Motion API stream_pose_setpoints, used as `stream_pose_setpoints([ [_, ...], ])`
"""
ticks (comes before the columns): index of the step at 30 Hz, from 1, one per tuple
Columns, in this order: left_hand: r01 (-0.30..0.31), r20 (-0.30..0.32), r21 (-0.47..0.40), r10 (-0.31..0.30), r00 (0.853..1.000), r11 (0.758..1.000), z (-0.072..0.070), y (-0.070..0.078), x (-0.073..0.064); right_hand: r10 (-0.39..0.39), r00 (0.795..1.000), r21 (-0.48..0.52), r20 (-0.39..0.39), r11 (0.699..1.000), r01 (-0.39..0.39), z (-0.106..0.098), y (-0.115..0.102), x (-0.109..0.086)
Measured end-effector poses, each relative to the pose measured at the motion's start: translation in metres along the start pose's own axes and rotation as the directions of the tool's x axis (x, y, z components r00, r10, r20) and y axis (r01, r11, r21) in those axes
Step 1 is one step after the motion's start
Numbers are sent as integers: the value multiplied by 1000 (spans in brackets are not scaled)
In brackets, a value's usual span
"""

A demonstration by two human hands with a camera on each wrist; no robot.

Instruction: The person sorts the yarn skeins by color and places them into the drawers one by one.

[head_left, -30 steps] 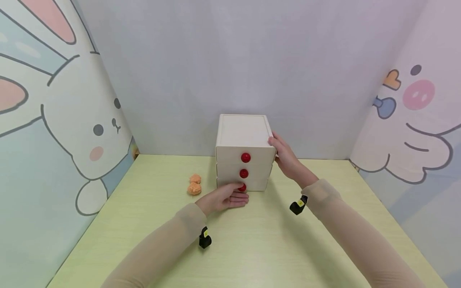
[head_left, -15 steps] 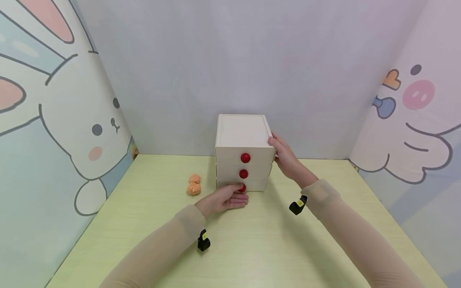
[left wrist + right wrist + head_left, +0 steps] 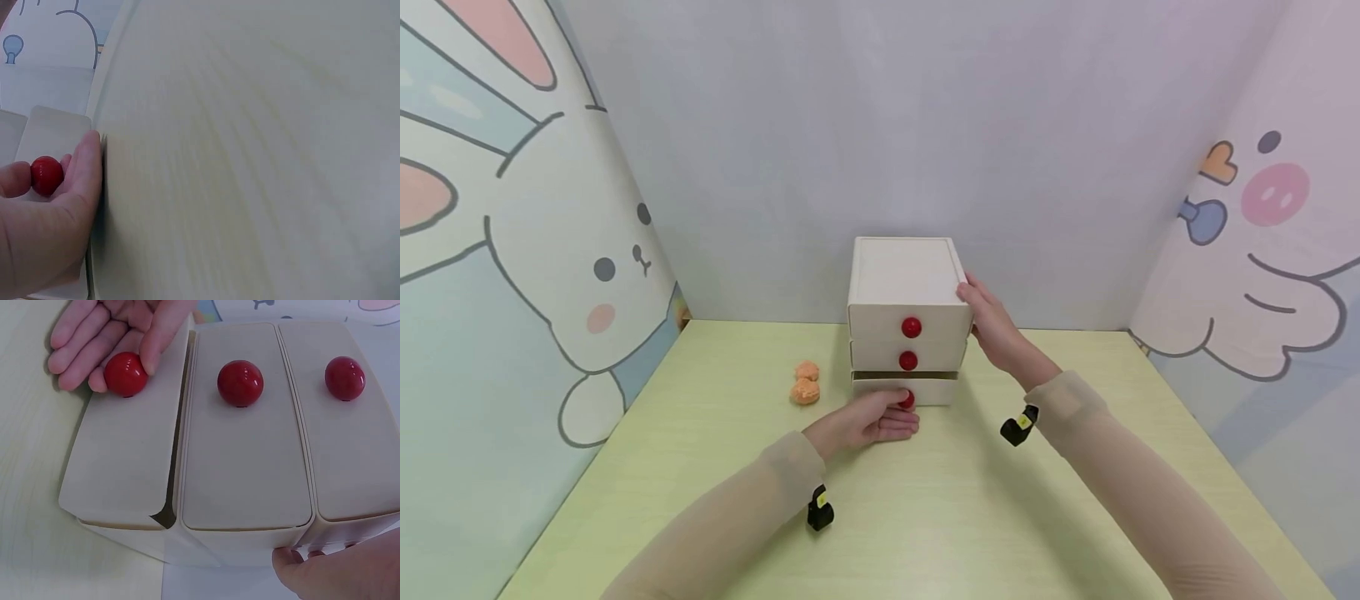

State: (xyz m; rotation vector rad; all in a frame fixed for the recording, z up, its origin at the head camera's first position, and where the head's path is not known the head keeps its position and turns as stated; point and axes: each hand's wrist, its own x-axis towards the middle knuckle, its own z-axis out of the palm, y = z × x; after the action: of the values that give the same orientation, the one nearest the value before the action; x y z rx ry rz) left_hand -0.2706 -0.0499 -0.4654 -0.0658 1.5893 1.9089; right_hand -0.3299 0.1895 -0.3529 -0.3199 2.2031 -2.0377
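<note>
"Pinching the glossy round red knob [image 3: 126, 374] on the bottom drawer [image 3: 119, 456], is that the left hand [image 3: 868, 421]?"

"Yes. Its thumb and fingers grip that knob from either side, while its remaining fingers stretch out just below, above the pale yellow-green, wood-grained tabletop [image 3: 925, 517]."

"And where is the drawer?"

"At the base of the smooth off-white, box-shaped three-drawer cabinet [image 3: 906, 271], which stands on the tabletop near the pale grey backdrop [image 3: 910, 125]. It juts partly out, with a dark gap along its upper edge. The two drawers above sit flush, bearing the round red middle knob [image 3: 240, 382] and the round red top knob [image 3: 345, 378]."

"What about the right hand [image 3: 1000, 333]?"

"It rests against the cabinet's right side, near the upper front corner. Its fingers lie fairly straight there, one tip at the top edge, though they are partly hidden."

"What else lies on the tabletop?"

"Left of the cabinet, a small rough orange lump [image 3: 807, 371] sits just behind a larger orange lump [image 3: 805, 392]. Long beige sleeves [image 3: 730, 517] cover both arms."
</note>
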Motion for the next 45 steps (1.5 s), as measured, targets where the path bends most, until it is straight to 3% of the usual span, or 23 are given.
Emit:
stream_pose_setpoints([
  [18, -18, 16, 44, 17, 1000, 999, -2, -3, -6, -2, 1000, 10, -25, 1000, 3, 3, -2, -2],
  [45, 17, 71, 57, -21, 997, 998, 7, -22, -43, -3, 1000, 7, -19, 1000, 3, 2, -2, -2],
])
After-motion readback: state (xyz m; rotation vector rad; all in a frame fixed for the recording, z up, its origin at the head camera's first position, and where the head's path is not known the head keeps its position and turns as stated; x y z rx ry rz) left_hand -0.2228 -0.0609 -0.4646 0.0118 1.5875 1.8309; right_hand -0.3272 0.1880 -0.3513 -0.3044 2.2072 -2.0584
